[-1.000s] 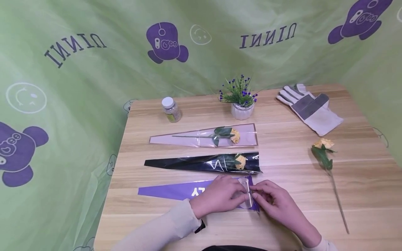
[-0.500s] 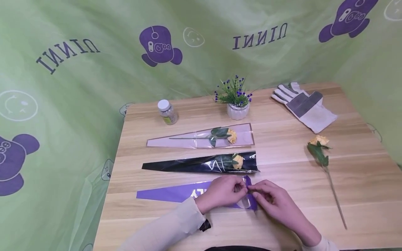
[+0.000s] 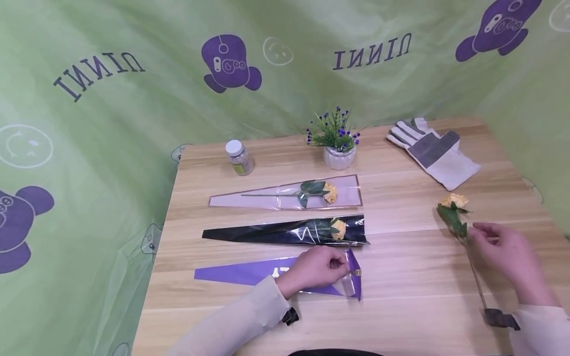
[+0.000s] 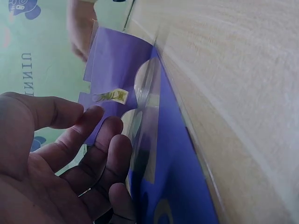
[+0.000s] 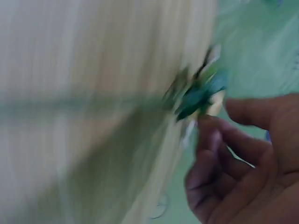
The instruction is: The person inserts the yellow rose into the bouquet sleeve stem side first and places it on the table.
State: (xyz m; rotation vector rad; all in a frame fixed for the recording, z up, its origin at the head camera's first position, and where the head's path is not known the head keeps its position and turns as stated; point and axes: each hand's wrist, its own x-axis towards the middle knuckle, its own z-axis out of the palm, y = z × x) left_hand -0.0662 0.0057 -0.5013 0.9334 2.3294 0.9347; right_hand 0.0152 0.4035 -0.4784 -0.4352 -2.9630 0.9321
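At the near edge of the row lies a purple flower sleeve [image 3: 240,272] with a clear front and a small gold-and-white sticker [image 4: 117,95] at its wide end. My left hand [image 3: 318,269] pinches the edge of that end between thumb and index finger, holding the mouth of the sleeve raised, as the left wrist view shows. On the right lies a single artificial yellow rose [image 3: 454,201] with green leaves and a long stem. My right hand [image 3: 509,254] is beside its stem, just below the leaves, thumb and index finger apart. Motion blurs the right wrist view.
Behind the purple sleeve lie a black sleeve [image 3: 249,233] and a pale pink sleeve [image 3: 231,199], each with a yellow rose inside. A white-capped jar [image 3: 240,159], a potted plant [image 3: 339,157] and work gloves [image 3: 438,153] stand or lie along the back of the table.
My right hand has let go of the purple sleeve's wide end and moved right to the rose stem. The left hand stays at the sleeve. The sticker at its end now shows.
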